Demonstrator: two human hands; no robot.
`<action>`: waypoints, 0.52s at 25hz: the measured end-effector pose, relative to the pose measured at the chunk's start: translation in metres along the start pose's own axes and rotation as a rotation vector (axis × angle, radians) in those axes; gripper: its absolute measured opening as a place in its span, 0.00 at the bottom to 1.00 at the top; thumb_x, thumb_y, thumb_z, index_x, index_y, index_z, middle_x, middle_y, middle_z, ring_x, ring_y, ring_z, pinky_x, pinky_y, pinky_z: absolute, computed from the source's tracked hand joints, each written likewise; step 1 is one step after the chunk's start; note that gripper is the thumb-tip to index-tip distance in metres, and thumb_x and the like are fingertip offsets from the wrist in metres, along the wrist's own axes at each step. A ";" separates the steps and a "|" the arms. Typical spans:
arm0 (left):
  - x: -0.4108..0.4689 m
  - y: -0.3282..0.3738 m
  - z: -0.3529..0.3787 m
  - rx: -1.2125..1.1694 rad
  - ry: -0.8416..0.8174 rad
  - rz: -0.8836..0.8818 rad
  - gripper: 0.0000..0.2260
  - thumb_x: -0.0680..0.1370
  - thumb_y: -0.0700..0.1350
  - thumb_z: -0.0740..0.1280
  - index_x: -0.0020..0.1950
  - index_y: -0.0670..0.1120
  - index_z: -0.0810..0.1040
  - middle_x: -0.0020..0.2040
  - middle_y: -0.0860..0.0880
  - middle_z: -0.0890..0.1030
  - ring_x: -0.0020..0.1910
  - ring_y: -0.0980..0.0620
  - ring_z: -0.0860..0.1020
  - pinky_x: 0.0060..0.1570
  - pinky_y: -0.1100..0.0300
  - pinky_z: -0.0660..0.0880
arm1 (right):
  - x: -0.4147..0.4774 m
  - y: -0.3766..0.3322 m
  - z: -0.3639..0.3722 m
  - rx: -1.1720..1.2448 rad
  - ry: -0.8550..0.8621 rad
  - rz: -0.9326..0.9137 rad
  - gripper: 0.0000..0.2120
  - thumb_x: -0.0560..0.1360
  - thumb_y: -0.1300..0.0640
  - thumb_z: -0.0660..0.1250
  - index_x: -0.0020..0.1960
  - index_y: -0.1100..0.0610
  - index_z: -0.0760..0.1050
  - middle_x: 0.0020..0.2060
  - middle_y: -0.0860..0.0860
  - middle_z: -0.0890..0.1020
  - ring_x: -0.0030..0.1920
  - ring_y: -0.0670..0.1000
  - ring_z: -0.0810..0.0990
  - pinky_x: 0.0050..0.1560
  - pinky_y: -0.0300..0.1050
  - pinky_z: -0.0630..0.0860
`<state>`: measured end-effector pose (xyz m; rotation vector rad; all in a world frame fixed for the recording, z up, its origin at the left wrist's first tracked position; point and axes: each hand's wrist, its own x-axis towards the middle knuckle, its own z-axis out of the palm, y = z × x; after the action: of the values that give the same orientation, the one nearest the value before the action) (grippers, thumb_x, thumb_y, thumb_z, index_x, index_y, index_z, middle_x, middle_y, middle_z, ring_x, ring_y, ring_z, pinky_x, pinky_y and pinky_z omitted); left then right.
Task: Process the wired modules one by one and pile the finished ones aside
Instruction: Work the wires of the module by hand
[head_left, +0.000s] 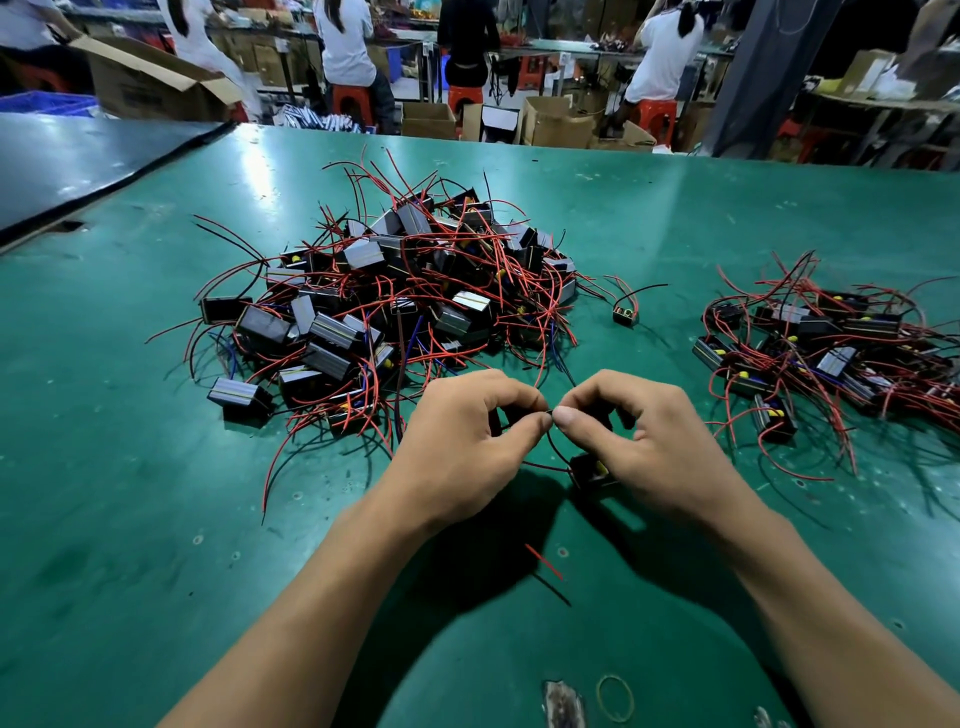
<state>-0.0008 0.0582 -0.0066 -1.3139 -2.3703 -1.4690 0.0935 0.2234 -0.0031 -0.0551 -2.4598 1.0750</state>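
Your left hand (467, 441) and right hand (639, 441) both pinch one black wire (549, 413), fingers curled, tips touching. Its module (592, 470) sits just under your right palm, toward the worktop's (156, 519) near edge. Big pile (395, 296) mid-worktop, smaller pile (831, 353) at the right edge.

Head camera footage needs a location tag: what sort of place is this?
Probably an electronics assembly workshop: heaps of wired modules on a green worktable, other workers on red stools at benches behind, and open cardboard boxes.
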 end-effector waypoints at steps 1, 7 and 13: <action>0.000 0.000 0.000 0.045 0.007 0.032 0.01 0.75 0.42 0.73 0.44 0.46 0.85 0.37 0.56 0.79 0.33 0.63 0.73 0.35 0.69 0.65 | 0.000 -0.003 0.002 0.014 -0.010 0.028 0.07 0.76 0.60 0.72 0.40 0.53 0.80 0.32 0.47 0.80 0.34 0.40 0.75 0.38 0.30 0.69; -0.002 0.003 0.003 0.184 0.054 0.099 0.05 0.74 0.48 0.70 0.45 0.49 0.84 0.38 0.54 0.79 0.34 0.56 0.74 0.36 0.58 0.73 | 0.007 -0.002 0.008 0.276 -0.038 0.319 0.11 0.76 0.60 0.69 0.35 0.57 0.79 0.26 0.48 0.73 0.29 0.44 0.68 0.37 0.43 0.70; 0.001 -0.006 0.001 0.027 0.044 -0.084 0.01 0.74 0.45 0.73 0.43 0.49 0.85 0.39 0.55 0.82 0.34 0.60 0.76 0.37 0.61 0.72 | 0.001 0.007 -0.004 -0.012 0.004 -0.035 0.04 0.74 0.56 0.75 0.44 0.47 0.84 0.37 0.43 0.84 0.37 0.44 0.80 0.42 0.30 0.73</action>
<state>-0.0049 0.0581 -0.0106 -1.1771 -2.4367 -1.4660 0.0935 0.2313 -0.0058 -0.0178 -2.4543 1.0448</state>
